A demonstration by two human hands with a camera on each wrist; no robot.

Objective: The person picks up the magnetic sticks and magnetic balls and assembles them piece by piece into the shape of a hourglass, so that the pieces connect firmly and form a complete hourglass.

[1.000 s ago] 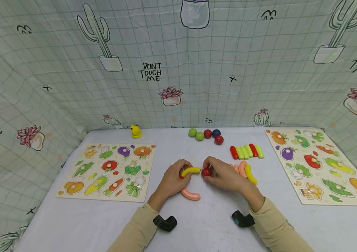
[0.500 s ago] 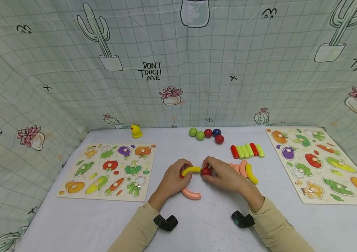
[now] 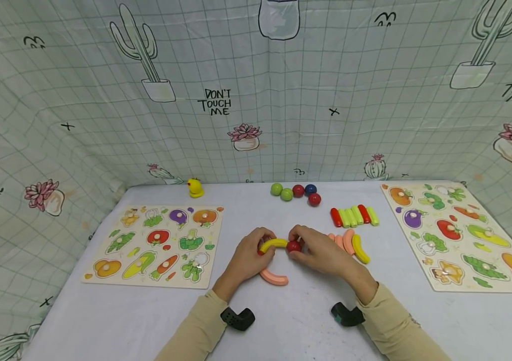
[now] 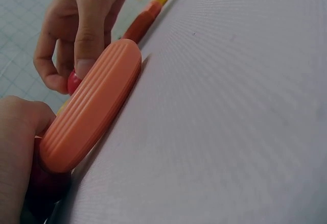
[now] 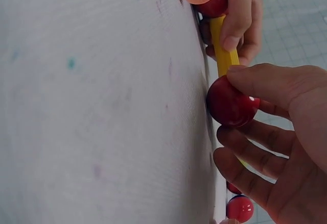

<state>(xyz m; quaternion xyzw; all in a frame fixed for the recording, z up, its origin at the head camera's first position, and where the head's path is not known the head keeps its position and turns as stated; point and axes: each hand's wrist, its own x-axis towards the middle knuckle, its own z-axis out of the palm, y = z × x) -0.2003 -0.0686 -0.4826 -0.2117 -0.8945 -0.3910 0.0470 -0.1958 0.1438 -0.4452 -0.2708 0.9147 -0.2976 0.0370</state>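
Desk (image 3: pixel 301 321): white-topped, with both hands working near its middle, well in from the left and right edges.
Left hand (image 3: pixel 248 253): pinches a curved yellow rod (image 3: pixel 274 244), the thumb laid along its side.
Right hand (image 3: pixel 323 250): pinches a glossy red ball (image 3: pixel 294 246) between thumb and fingers; the other fingers curve loosely apart below it.
Yellow rod: lies mid-desk between the hands, its right end against the red ball. At its left end sits a second red ball (image 5: pixel 215 2), partly hidden by the left hand.
Pink arc (image 3: pixel 275 279): nearer the desk's front edge than the rod, with a dark disc set in its free end – whether the other end touches the second ball I cannot tell.
Loose balls (image 3: pixel 298 190): two green, two red and one blue, clustered by the far edge.
Short sticks (image 3: pixel 355 216): a row of red and light green, right of the middle.
Curved pieces (image 3: pixel 348 242): pink ones and a yellow one, side by side just beyond the right forearm.
Boards: vegetable pictures on both, one toward the left edge (image 3: pixel 136 228), one along the right (image 3: pixel 427 215).
Duck (image 3: pixel 195 188): yellow – near the far left corner.
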